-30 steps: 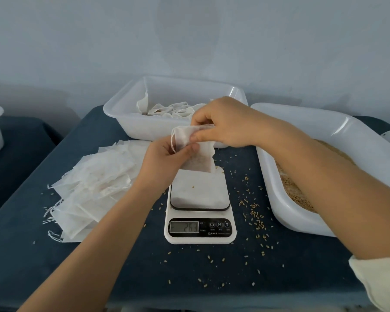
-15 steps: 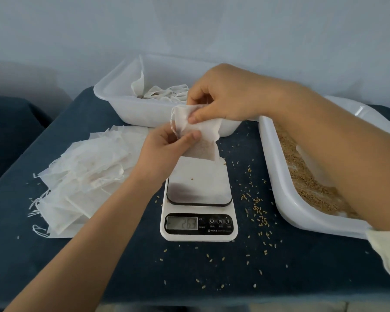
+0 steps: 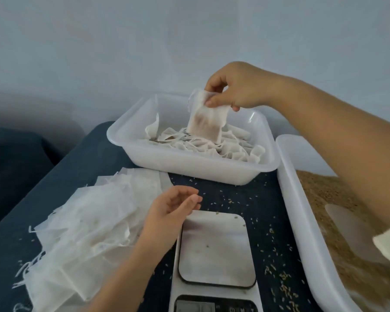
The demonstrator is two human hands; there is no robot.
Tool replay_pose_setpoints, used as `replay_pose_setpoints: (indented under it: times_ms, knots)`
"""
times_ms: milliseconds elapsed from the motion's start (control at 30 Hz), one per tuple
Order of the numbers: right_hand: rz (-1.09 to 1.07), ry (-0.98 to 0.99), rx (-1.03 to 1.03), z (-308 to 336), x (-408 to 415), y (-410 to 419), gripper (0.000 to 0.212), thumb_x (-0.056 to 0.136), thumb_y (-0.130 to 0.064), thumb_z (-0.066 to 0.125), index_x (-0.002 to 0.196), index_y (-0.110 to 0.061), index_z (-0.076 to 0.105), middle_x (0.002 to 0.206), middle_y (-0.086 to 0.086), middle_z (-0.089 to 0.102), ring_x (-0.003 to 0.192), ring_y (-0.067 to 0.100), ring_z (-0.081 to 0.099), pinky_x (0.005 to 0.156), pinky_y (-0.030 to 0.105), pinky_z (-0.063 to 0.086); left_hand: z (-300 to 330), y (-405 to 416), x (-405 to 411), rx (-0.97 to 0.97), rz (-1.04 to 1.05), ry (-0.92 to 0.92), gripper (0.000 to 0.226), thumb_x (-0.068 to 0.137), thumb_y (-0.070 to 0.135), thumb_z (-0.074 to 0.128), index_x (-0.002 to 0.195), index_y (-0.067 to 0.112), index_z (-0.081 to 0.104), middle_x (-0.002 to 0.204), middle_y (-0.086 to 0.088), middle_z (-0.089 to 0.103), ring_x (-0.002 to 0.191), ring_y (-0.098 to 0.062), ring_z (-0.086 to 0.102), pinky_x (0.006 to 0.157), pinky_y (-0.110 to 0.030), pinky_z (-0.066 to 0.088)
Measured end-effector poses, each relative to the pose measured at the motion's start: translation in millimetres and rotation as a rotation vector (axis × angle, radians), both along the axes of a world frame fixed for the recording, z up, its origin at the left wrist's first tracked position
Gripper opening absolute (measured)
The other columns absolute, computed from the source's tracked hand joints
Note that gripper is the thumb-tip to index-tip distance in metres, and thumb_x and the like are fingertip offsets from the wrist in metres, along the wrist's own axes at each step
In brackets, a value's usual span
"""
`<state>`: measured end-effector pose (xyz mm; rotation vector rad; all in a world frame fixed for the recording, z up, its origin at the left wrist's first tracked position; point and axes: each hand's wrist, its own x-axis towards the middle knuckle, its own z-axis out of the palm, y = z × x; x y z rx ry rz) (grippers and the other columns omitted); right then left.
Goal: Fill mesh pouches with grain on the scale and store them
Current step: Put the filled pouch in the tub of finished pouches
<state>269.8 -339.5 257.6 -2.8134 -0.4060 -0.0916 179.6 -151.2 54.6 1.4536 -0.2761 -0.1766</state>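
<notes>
Head view: scale (image 3: 214, 255) display cut off

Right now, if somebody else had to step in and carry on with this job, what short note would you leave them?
Right hand: pinches a grain-filled white mesh pouch by its top, over the white plastic storage bin that holds other filled pouches.
Left hand: holds nothing, fingers loosely curled, beside the white kitchen scale, whose platform is bare but for stray grains.
Done: this pouch is filled.
Left: drop it in the bin, take an empty one from the flat pouch pile, fill it from the white grain tray.
</notes>
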Motion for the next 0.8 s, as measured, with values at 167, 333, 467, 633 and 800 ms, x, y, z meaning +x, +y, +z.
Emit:
replay_pose_setpoints:
  times_ms: [167,333,467,633,800]
  knots:
    - [-0.148,-0.084,-0.022,-18,76,4,0.016,0.089,-0.009,0.057,0.098,-0.011,0.069,0.099,0.010,0.070,0.047,0.007,0.056,0.064,0.024,0.046,0,5,5,-0.050,0.046,0.046,0.022,0.088,0.010,0.060,0.083,0.028,0.072,0.084,-0.001,0.073,0.080,-0.015,0.069,0.069,-0.015,0.051]
    - [-0.273,-0.089,-0.023,-60,132,7,0.028,0.088,-0.002,0.051,0.108,-0.005,0.070,0.112,0.012,0.068,0.095,0.029,0.065,0.088,0.035,0.051,4,7,9,-0.064,0.068,0.034,0.019,0.088,0.008,0.060,0.080,0.021,0.071,0.082,-0.001,0.072,0.077,-0.013,0.068,0.068,-0.014,0.050]
    - [-0.260,-0.059,0.019,-103,153,19,0.031,0.092,-0.005,0.049,0.115,-0.009,0.069,0.122,0.010,0.065,0.114,0.026,0.057,0.097,0.033,0.042,7,10,14,0.024,0.065,-0.050,0.020,0.088,0.012,0.061,0.080,0.029,0.070,0.082,0.004,0.072,0.078,-0.010,0.067,0.067,-0.015,0.049]
    - [-0.214,0.077,0.029,-143,162,35,0.027,0.093,-0.008,0.054,0.114,-0.011,0.069,0.120,0.007,0.066,0.112,0.021,0.059,0.088,0.021,0.040,2,13,20,0.113,0.080,-0.036,0.028,0.089,0.014,0.061,0.076,0.037,0.068,0.083,0.008,0.071,0.079,-0.008,0.066,0.071,-0.016,0.051]
    - [-0.217,0.148,0.001,-156,160,33,0.027,0.092,-0.006,0.055,0.112,-0.015,0.071,0.115,0.004,0.069,0.106,0.019,0.062,0.080,0.016,0.037,-2,11,18,0.185,0.061,-0.072,0.028,0.089,0.018,0.062,0.083,0.046,0.064,0.082,0.013,0.069,0.079,-0.006,0.065,0.075,-0.020,0.052]
